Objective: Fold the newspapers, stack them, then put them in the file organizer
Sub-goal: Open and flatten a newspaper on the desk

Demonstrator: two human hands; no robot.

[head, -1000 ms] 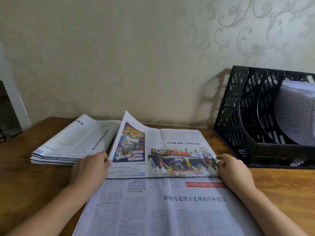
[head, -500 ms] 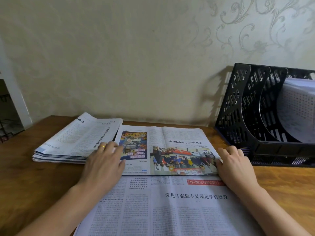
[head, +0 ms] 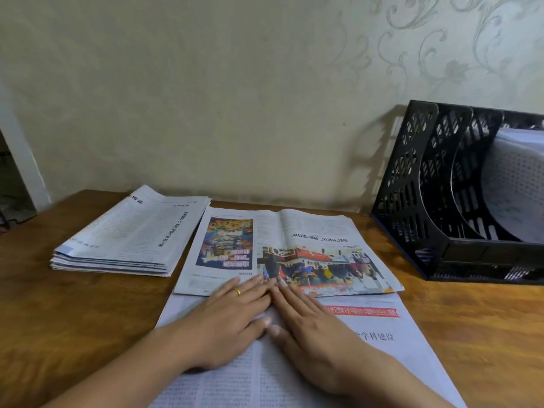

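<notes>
Both hands lie flat and side by side on the newspaper: the left hand (head: pixel 232 316), a gold ring on one finger, and the right hand (head: pixel 306 322) meet at the fingertips, fingers straight, gripping nothing. They rest on the newspaper (head: pixel 294 343) spread on the wooden surface (head: pixel 73 319). Its far half is folded back toward the person, so the colour-photo side (head: pixel 282 251) faces up just ahead of the fingertips, and the edge of that flap runs under them.

To my eye the step in hand is flattening this fold. Done well, the palms would press from the centre, where they are now, and sweep outward, left hand to its side, right to its own, so trapped air and ripples run off the ends rather than bunch in the middle. The flap sits slightly askew: its right corner reaches farther out than the printed page below, so squaring the edges before bearing down would give a cleaner packet. Newsprint is thin and creases for good, so light, even pressure seems wiser than a hard rub.

Ahead of the left hand and off to its outer side sits a stack of folded newspapers (head: pixel 129 237), just beside the flap. Well out beyond the right hand stands the black mesh file organizer (head: pixel 426 184), with pale paper (head: pixel 518 184) already in a farther slot.
</notes>
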